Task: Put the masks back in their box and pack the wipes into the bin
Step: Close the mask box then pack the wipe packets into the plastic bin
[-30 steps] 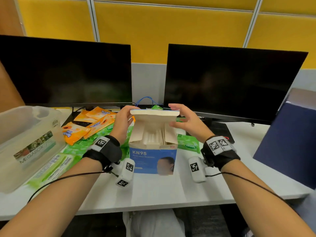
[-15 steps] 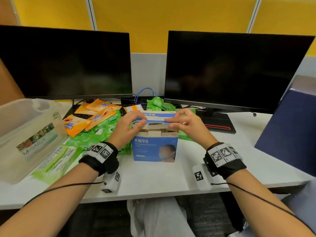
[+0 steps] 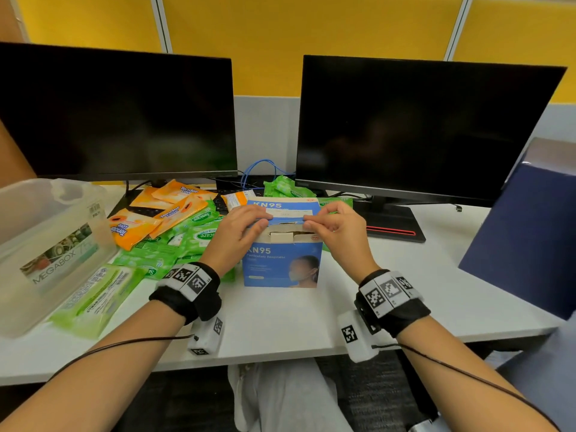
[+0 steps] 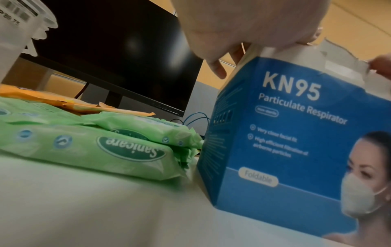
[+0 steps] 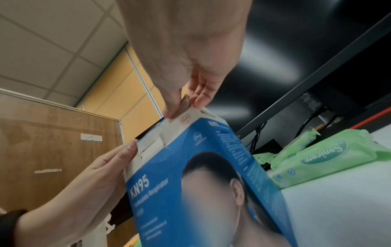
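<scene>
The blue KN95 mask box [image 3: 282, 266] stands upright at the desk's middle. Its lid [image 3: 285, 210] is folded down over the top, leaving a narrow gap at the front edge. My left hand [image 3: 263, 221] pinches the lid's front edge on the left, and my right hand [image 3: 311, 221] pinches it on the right. The wrist views show the box [image 4: 296, 133] [image 5: 201, 183] close up with fingertips on its top corners. No masks show. Green wipe packs [image 3: 190, 236] and orange wipe packs [image 3: 162, 210] lie left of the box. The clear bin [image 3: 18, 213] stands at the far left.
Two dark monitors [image 3: 118, 116] [image 3: 417, 126] stand along the back, with blue cables [image 3: 261, 169] and more green packs [image 3: 285, 188] between them. A dark blue panel [image 3: 530, 232] rises at the right. Bare white desk [image 3: 280, 316] lies in front of the box.
The box lid stood upright a second ago. Both hands have folded it forward and down over the box top.
</scene>
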Action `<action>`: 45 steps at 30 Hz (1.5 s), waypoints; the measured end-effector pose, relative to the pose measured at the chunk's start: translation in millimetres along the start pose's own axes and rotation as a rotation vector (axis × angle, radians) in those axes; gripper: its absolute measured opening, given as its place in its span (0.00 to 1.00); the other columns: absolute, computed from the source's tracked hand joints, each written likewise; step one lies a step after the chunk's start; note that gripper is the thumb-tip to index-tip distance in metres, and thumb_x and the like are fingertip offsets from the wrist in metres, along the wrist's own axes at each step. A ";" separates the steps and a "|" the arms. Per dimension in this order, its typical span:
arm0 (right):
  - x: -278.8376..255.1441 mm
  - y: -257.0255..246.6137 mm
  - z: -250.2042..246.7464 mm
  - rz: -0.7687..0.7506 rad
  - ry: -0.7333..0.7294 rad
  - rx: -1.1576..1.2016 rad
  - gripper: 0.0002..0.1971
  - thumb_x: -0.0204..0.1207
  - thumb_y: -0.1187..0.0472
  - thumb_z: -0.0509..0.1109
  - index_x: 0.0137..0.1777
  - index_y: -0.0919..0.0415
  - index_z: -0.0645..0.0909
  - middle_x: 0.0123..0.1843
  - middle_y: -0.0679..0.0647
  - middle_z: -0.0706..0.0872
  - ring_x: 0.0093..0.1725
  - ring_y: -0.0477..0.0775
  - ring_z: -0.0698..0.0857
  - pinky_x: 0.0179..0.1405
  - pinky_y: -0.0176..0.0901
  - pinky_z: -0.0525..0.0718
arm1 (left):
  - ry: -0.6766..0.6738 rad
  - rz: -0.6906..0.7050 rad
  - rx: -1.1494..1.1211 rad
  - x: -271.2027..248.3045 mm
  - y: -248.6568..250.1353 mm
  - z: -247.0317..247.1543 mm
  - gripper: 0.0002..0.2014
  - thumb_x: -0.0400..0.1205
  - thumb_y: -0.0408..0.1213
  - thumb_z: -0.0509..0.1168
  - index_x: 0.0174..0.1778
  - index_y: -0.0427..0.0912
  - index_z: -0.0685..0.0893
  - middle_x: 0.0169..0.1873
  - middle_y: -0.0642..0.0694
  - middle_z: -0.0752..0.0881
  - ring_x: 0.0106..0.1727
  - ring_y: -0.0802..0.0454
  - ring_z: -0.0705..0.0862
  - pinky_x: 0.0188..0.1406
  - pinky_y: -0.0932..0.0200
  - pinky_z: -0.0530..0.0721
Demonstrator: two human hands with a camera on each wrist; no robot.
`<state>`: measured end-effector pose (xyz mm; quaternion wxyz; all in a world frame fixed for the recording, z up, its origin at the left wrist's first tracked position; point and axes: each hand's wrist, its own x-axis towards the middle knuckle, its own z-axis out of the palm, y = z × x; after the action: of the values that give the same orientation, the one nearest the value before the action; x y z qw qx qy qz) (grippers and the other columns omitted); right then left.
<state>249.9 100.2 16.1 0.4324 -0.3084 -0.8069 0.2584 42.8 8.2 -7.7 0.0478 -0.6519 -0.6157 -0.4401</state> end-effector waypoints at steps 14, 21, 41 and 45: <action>-11.0 3.6 10.8 -0.313 0.174 -0.208 0.08 0.76 0.56 0.72 0.51 0.57 0.86 0.48 0.51 0.81 0.52 0.49 0.77 0.53 0.39 0.74 | -0.009 0.220 0.235 5.8 11.8 9.1 0.15 0.82 0.49 0.60 0.58 0.46 0.84 0.59 0.51 0.85 0.65 0.55 0.77 0.70 0.58 0.66; -21.3 11.9 20.3 -0.506 0.144 -0.538 0.06 0.72 0.60 0.68 0.46 0.56 0.86 0.46 0.47 0.87 0.51 0.53 0.77 0.53 0.44 0.69 | 0.014 0.232 0.168 15.1 13.3 6.6 0.13 0.84 0.45 0.61 0.57 0.44 0.85 0.56 0.49 0.86 0.62 0.54 0.80 0.66 0.59 0.74; -16.3 3.7 -1.7 -0.131 0.085 0.111 0.12 0.75 0.73 0.61 0.51 0.58 0.81 0.39 0.48 0.86 0.43 0.41 0.84 0.40 0.25 0.76 | -0.019 0.057 -0.062 2.5 9.9 5.5 0.14 0.82 0.23 0.55 0.50 0.39 0.85 0.54 0.48 0.87 0.59 0.62 0.80 0.61 0.71 0.76; -8.0 13.9 -7.7 0.023 0.136 0.094 0.08 0.77 0.70 0.65 0.52 0.58 0.80 0.42 0.49 0.84 0.39 0.40 0.79 0.34 0.24 0.76 | -0.035 0.057 -0.035 0.7 9.1 2.4 0.14 0.82 0.22 0.56 0.51 0.40 0.85 0.53 0.50 0.86 0.58 0.62 0.80 0.60 0.72 0.77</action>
<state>263.8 105.0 6.1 0.4972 -0.3141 -0.7590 0.2793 51.6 8.1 -4.4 0.0383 -0.6776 -0.5897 -0.4378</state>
